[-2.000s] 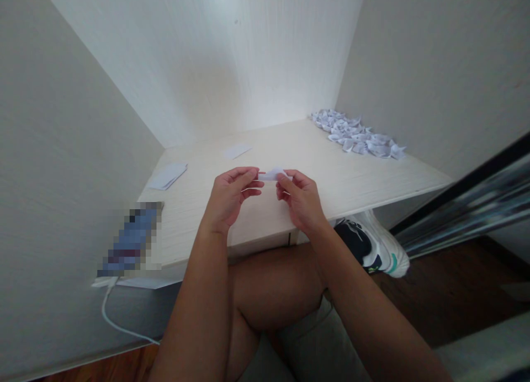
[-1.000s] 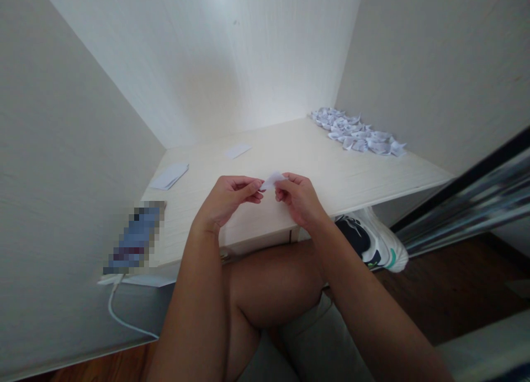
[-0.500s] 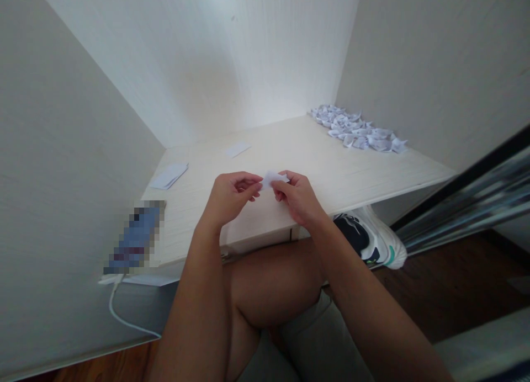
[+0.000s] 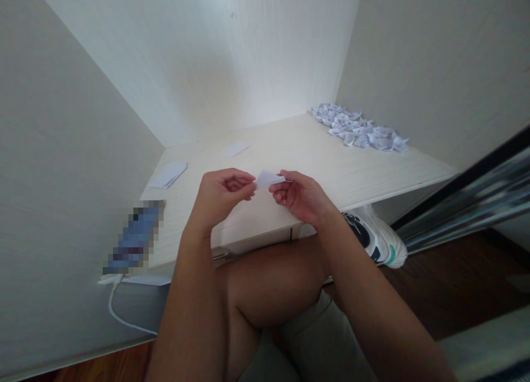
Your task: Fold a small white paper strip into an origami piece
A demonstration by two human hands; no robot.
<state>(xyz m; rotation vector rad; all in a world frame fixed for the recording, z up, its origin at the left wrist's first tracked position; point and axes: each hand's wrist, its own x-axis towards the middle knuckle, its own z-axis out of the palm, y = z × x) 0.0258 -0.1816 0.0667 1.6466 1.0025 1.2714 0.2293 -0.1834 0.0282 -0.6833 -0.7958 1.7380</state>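
A small folded piece of white paper [image 4: 266,178] is held up between my two hands above the front of the white desk [image 4: 281,144]. My left hand [image 4: 226,191] pinches its left end between thumb and fingers. At the other end, the fingers of my right hand [image 4: 300,191] are closed on the paper's right tip. A few flat white sheets [image 4: 169,175] lie stacked at the desk's left side, and one more flat slip [image 4: 237,148] rests behind my hands.
A heap of folded white papers [image 4: 358,129] lies along the right wall. A pixelated phone-like device [image 4: 134,238] with a white cable [image 4: 111,304] sits at the left edge. Below the desk on the right is a shoe in a clear bag [image 4: 379,241]. Walls enclose three sides.
My hands have moved slightly apart, showing more of the paper, which now has a pointed triangular shape. My right thumb has shifted off the paper's face.
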